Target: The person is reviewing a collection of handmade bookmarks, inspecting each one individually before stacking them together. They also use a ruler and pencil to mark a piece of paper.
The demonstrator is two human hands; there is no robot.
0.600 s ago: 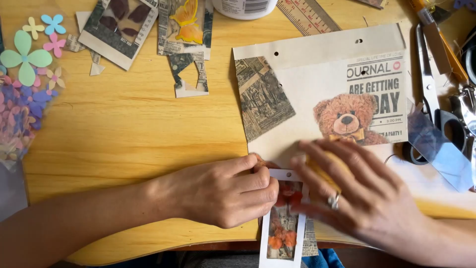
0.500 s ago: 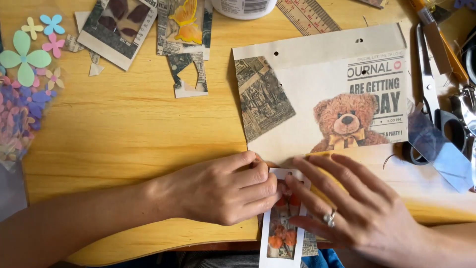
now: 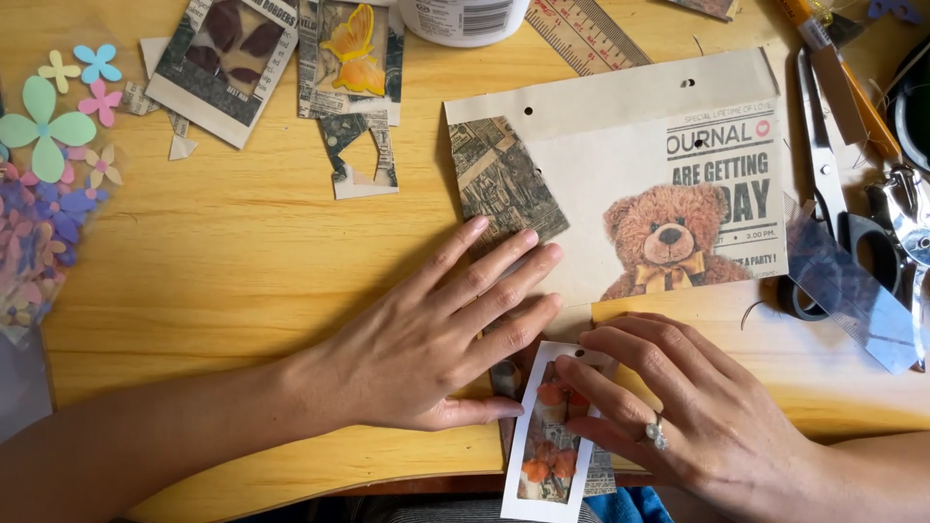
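Head view, looking down at my two hands on the wooden counter [image 3: 242, 261]. My left hand [image 3: 436, 339] lies flat, palm down, its fingers [image 3: 504, 266] spread and extended across the lower edge of the cream journal page [image 3: 620, 126]; it grips nothing. The fingertips reach the newsprint scrap [image 3: 499, 179] stuck to the page's left part. My right hand [image 3: 688, 416] (a ring shows on one finger) rests just beside it, fingers [image 3: 601, 387] slightly apart and pressing down on the upper end of the white-framed strip [image 3: 542, 455]. That strip, with orange shapes in its window, lies upright between the two hands at the near counter edge, its lower end overhanging it. Whether the thumb is under the strip I cannot tell.

On the page sits a printed teddy bear [image 3: 668, 237] with a yellow bow. Scissors [image 3: 833, 184] lie to the right of the page, well apart from the hands. A ruler [image 3: 586, 34] and a white jar [image 3: 465, 15] sit at the far edge. Paper flowers [image 3: 48, 126] are scattered at far left, and a butterfly cut-out [image 3: 354, 58] lies near the top.
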